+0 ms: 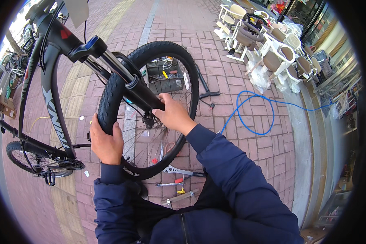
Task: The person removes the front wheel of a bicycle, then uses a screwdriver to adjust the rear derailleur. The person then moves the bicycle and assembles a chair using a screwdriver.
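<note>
A dark grey mountain bike frame [52, 89] stands on my left, its front wheel in place between the legs of the black suspension fork [144, 93]. My left hand [107, 141] is closed round the knobby tyre [110, 99], thumb on one side and fingers on the other. Near the hub, my right hand [174, 114] grips the fork's lower leg, the thumb close to the dropout. Part of the hub is hidden behind the fork end. Below the wheel lie a silver wrench [177, 170], a red-handled screwdriver [179, 180] and a yellow-handled tool [181, 190].
Behind the spokes sits an open toolbox [171, 84]. A black floor pump [205, 84] lies beside the wheel. A blue hose [238, 118] loops over the brick paving on the right. Several child seats [272, 53] crowd the shopfront, and parked bicycles [18, 65] stand far left.
</note>
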